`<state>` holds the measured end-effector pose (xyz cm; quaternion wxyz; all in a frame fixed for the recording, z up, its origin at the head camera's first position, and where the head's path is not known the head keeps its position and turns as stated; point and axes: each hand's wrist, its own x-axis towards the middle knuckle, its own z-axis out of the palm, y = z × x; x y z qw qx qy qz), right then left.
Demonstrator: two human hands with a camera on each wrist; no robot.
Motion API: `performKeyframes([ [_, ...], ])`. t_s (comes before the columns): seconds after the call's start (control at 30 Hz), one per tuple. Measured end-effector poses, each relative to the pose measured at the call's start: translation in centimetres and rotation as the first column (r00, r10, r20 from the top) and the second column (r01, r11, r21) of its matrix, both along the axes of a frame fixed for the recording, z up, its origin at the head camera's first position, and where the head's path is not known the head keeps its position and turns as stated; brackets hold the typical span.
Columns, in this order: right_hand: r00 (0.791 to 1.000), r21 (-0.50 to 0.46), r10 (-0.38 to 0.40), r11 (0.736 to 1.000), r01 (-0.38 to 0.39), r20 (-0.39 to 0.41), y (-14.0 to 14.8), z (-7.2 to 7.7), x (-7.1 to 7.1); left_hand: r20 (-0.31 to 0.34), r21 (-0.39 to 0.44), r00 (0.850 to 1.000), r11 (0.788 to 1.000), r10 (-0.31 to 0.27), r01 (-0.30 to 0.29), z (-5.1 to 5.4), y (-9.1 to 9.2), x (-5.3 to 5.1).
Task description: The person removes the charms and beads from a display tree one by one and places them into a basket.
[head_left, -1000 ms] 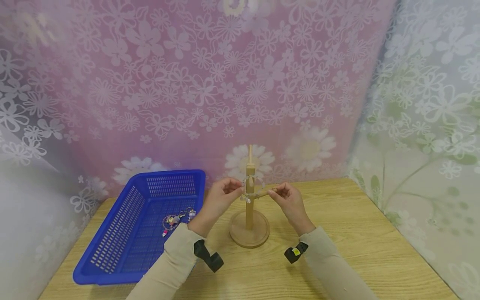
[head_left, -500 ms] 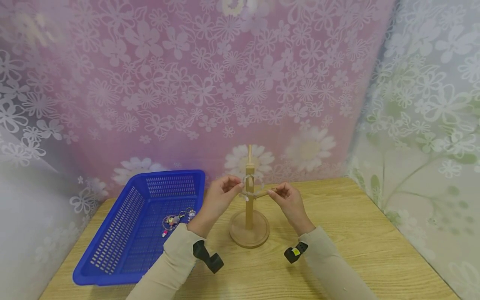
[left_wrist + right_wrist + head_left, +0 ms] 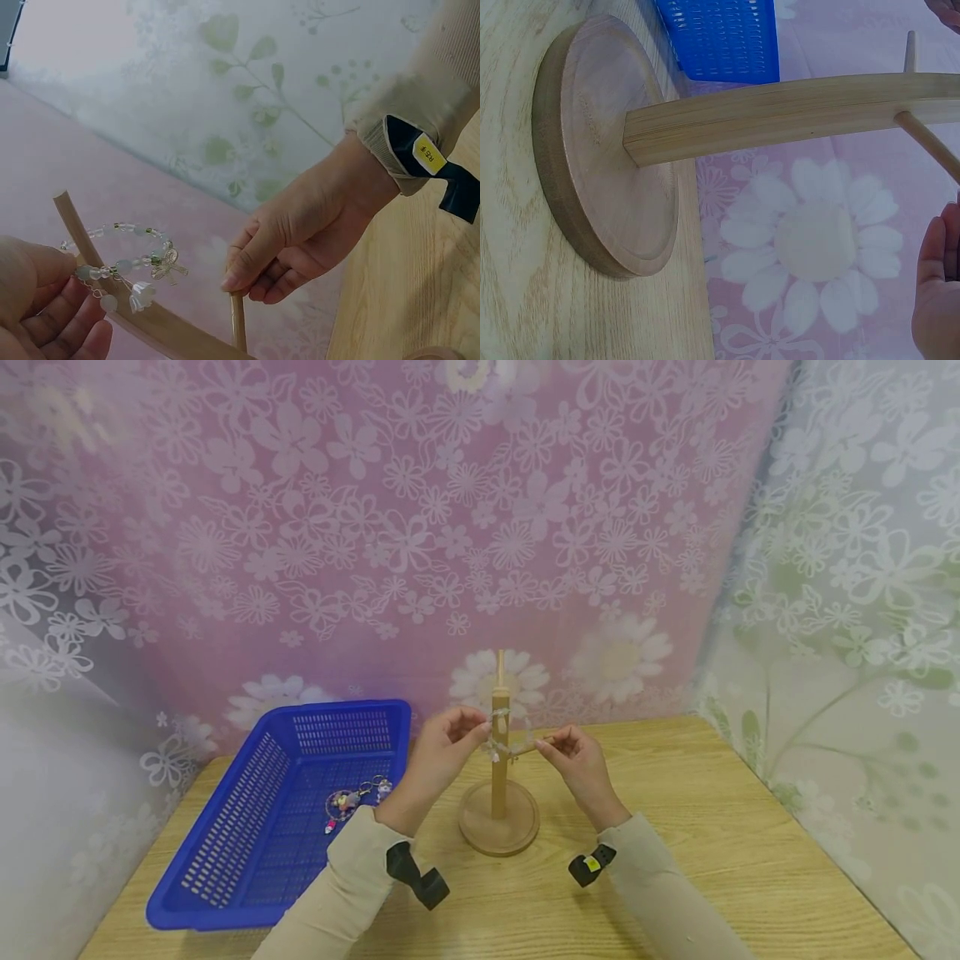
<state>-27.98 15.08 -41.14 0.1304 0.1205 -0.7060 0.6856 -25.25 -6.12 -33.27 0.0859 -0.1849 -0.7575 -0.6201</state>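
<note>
A beaded bracelet (image 3: 124, 266) with pale and clear beads, a gold bow and a white flower charm hangs from my left hand (image 3: 438, 758). The thumb and fingers pinch it at its left side. In the head view its loop overlaps the post of the wooden stand (image 3: 499, 793). My right hand (image 3: 583, 768) pinches the outer end of the stand's side peg (image 3: 238, 322). Seen from the left wrist, the bracelet is apart from that peg and to its left. The right wrist view shows the round base (image 3: 615, 150) and only part of the right hand.
A blue plastic basket (image 3: 217, 827) stands left of the stand. Inside it lie charms and beaded trinkets (image 3: 345, 802). The wooden table (image 3: 705, 835) meets a flowered backdrop (image 3: 450, 527) behind the stand.
The bracelet has shifted slightly to the right and its loop has turned a little, with the left fingertips moving along slightly. My right hand stays on the peg.
</note>
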Motion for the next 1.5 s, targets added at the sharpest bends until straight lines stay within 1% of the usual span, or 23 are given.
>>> performKeyframes([
  [0.1, 1.0, 0.004, 0.003, 1.0, -0.003, 0.001, 0.1, -0.1, 0.0, -0.017, 0.0, 1.0, 1.0, -0.015, 0.015, 0.2, 0.0, 0.1],
  [0.3, 1.0, 0.024, 0.004, 1.0, -0.004, 0.005, 0.2, -0.3, -0.2, -0.008, 0.016, 0.999, 0.999, -0.039, 0.04, 0.6, 0.1, 0.4],
  [0.63, 1.0, 0.013, -0.009, 1.0, 0.009, 0.008, 0.0, -0.2, -0.2, 0.011, 0.043, 0.998, 0.997, -0.058, 0.058, 1.2, -0.3, 1.0],
  [0.8, 1.0, 0.014, -0.005, 1.0, 0.005, 0.014, 0.0, -0.1, -0.2, -0.001, 0.045, 0.998, 0.997, -0.061, 0.061, 1.4, -0.6, 1.1],
  [0.97, 0.999, 0.008, -0.002, 1.0, 0.002, 0.034, 0.1, -0.1, -0.2, 0.0, 0.05, 0.998, 0.996, -0.068, 0.068, 1.5, -1.0, 1.2],
  [1.1, 1.0, 0.019, 0.005, 1.0, -0.005, 0.026, -0.3, 1.2, 0.8, -0.003, 0.061, 0.998, 0.996, -0.067, 0.067, 1.7, -1.3, 1.4],
  [1.13, 1.0, 0.021, 0.004, 1.0, -0.005, 0.026, -0.3, 1.2, 0.8, -0.008, 0.062, 0.998, 0.996, -0.069, 0.069, 1.8, -1.4, 1.4],
  [1.2, 1.0, 0.019, 0.004, 1.0, -0.004, 0.021, -0.3, 1.2, 0.8, -0.012, 0.067, 0.998, 0.995, -0.069, 0.07, 1.8, -1.6, 1.5],
  [1.33, 1.0, 0.006, -0.001, 1.0, 0.001, 0.02, 0.1, -0.1, -0.2, 0.003, 0.077, 0.996, 0.994, -0.084, 0.083, 1.9, -2.0, 1.6],
  [1.5, 1.0, 0.005, 0.002, 1.0, -0.002, -0.001, 0.1, -0.2, -0.2, 0.029, 0.087, 0.994, 0.991, -0.104, 0.101, 1.9, -2.7, 1.9],
])
